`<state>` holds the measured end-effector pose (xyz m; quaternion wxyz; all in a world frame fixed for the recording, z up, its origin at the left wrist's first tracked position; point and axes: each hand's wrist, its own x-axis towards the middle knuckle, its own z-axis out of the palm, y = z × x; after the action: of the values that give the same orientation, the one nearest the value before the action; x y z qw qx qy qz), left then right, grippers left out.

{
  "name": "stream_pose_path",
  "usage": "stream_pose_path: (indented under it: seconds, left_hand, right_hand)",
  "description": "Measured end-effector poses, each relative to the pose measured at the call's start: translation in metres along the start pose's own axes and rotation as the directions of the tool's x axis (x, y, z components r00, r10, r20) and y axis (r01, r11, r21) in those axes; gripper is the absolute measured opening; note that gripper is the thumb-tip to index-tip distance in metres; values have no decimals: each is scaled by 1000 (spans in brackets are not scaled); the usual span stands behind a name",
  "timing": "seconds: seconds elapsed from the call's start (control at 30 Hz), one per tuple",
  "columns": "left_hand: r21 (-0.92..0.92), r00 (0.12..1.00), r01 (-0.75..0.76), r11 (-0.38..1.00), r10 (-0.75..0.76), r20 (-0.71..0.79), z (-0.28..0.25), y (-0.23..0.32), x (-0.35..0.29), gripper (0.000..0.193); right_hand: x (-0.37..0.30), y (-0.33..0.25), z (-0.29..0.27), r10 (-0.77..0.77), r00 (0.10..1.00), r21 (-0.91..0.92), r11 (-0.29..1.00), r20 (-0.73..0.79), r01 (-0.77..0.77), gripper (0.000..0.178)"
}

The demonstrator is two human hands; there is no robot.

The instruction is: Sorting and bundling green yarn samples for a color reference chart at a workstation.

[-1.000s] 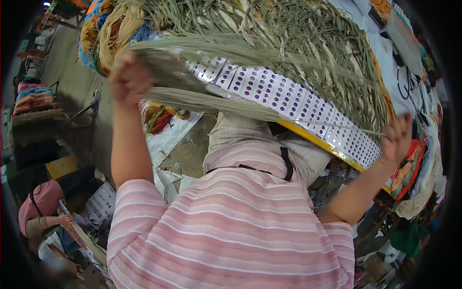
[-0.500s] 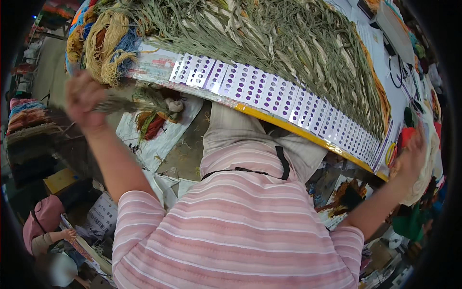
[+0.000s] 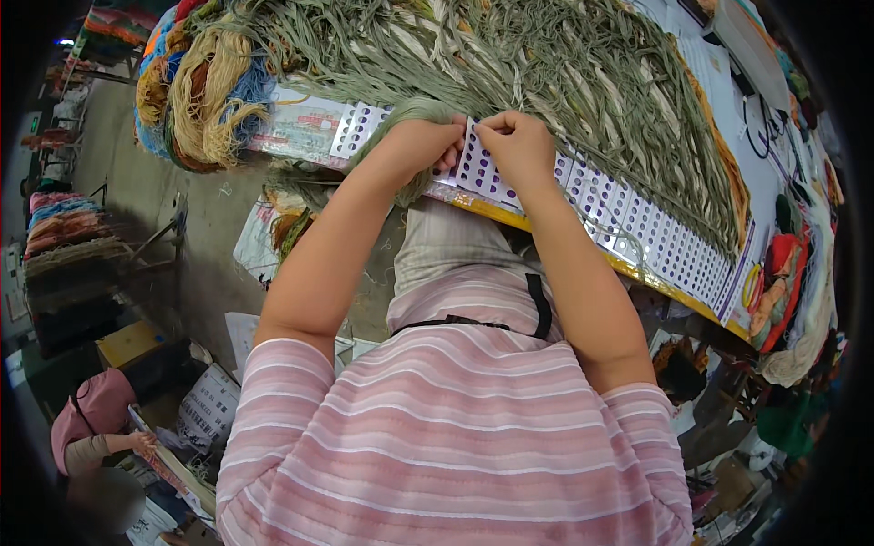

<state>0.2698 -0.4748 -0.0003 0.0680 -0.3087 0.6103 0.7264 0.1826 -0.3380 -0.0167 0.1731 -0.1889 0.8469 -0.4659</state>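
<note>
Left hand (image 3: 426, 142): fingers curled, yarn (image 3: 421, 108) draped against it; right hand (image 3: 523, 147): fingers pinched over cards (image 3: 482, 174); cannot tell what either grasps

Multicoloured bundles (image 3: 68, 224) at far left, a yellowish-brown box (image 3: 132, 343) below, a pink-hatted co-worker (image 3: 89, 411) at lower left.

Desk (image 3: 296, 118) evenly lit, soft shadows. Green yarn (image 3: 414, 109) on desk reasonably sharp. Floor (image 3: 205, 237) left of desk dimmer. Fisheye bends desk edge; surroundings soft, rim black.
</note>
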Motion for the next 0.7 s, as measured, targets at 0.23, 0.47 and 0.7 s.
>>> stream_pose_path:
  seconds: [0.23,0.47,0.7]
  left_hand:
    - [23,998,52,998,-54,46,-1,-4,14,13]
    - [255,899,-234,938,308,-311,-15,8,12,12]
    - [-516,940,-337,787,250,-232,-74,35,2,14]
  right_hand:
    - [-12,18,5,-282,958,9,959,-54,283,18]
    - [-14,13,-4,-262,965,-32,964,7,262,21]
    - [-21,-6,-10,-305,949,-533,793,75,297,9]
